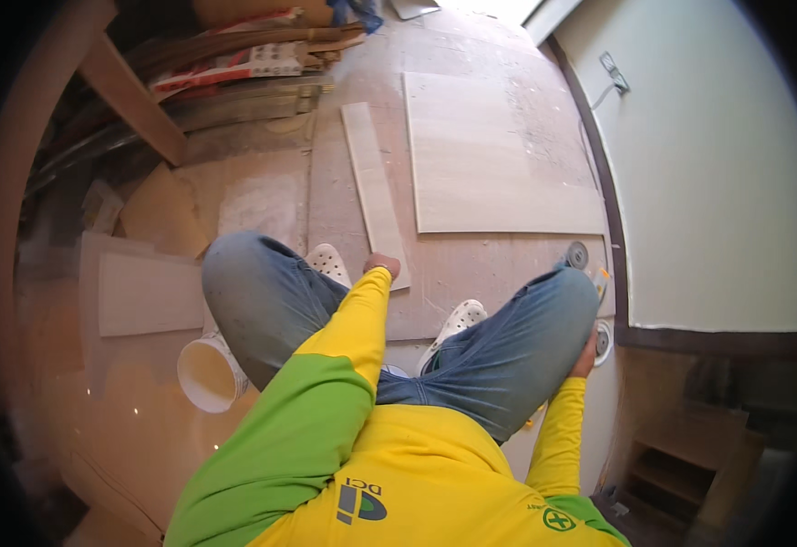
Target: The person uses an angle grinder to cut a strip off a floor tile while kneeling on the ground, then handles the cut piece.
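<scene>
My left hand (382,265), at the end of a yellow sleeve, is closed at the near end of a long narrow pale strip of tile or board (373,187) lying on the floor between my feet. Its fingertips are out of sight. Beside my right knee my right hand (587,354) is mostly hidden by the jeans, so its fingers do not show. Against it is a round grey-and-white disc-shaped thing (604,341); whether I hold it I cannot tell. A similar grey disc (577,255) lies just past that knee.
A large pale panel (499,155) lies ahead on the dusty floor. To the left are a white bucket (207,376), a pale tile (150,292) and stacked boards and packaging (243,68). A whitish panel with dark edging (709,182) stands at right, above a brown shelf unit (686,456).
</scene>
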